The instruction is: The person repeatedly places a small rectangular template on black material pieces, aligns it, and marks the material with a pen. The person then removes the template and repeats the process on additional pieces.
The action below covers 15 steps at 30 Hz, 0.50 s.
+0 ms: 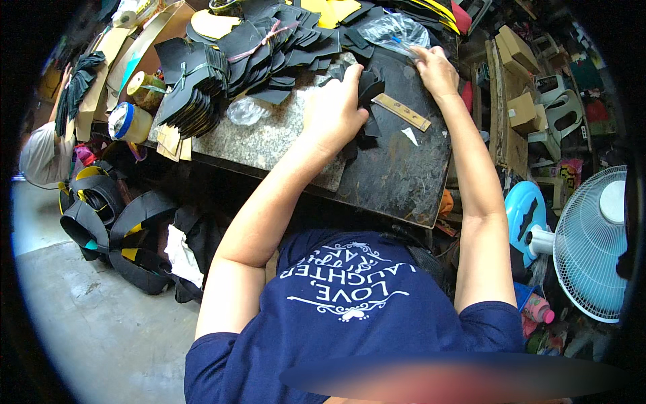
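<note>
My left hand [334, 111] rests on a small stack of black cut pieces [367, 91] at the edge of a dark work board [397, 168]. Its fingers curl over them, gripping the stack. My right hand [436, 71] reaches farther back and pinches the edge of a clear plastic bag [393, 30]. A tan wooden ruler [402, 111] lies on the board between the two hands. A small white scrap [409, 135] sits just below the ruler.
Piles of black cut pieces [249, 54] tied in bundles cover the granite slab [269, 138]. A glue jar [128, 121] and a tape roll [145, 87] stand at the left. A white fan [592, 242] stands right; black straps [101, 215] lie on the floor left.
</note>
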Motion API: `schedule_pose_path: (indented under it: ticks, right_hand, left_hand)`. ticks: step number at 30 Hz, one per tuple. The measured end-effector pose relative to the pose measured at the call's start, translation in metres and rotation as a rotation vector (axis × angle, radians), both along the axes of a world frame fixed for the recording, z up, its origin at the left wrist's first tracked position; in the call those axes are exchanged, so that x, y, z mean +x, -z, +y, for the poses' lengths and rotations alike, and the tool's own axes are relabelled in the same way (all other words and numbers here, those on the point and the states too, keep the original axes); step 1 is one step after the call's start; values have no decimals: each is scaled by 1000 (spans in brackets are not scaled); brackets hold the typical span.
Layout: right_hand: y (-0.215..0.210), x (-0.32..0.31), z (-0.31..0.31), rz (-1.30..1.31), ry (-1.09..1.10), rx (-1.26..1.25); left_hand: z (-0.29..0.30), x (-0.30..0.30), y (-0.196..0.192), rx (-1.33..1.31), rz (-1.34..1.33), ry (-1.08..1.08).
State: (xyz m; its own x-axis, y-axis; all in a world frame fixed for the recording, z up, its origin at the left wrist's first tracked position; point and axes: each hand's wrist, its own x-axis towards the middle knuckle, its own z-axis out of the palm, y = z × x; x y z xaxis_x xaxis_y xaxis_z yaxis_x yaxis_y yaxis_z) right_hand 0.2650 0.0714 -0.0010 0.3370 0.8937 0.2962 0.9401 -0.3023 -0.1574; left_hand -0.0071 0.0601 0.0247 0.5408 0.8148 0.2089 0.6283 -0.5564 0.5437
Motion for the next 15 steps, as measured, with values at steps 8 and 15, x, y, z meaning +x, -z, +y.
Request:
schedule_pose_path:
  ticks: [8,15]
  right_hand:
    - [-5,-39,-74,175,-404,113]
    - [1,-11,-90,120,2,94]
  left_hand:
    - [1,-6,2,-65,-108,42]
    - [12,23,-1,-15,-177,228]
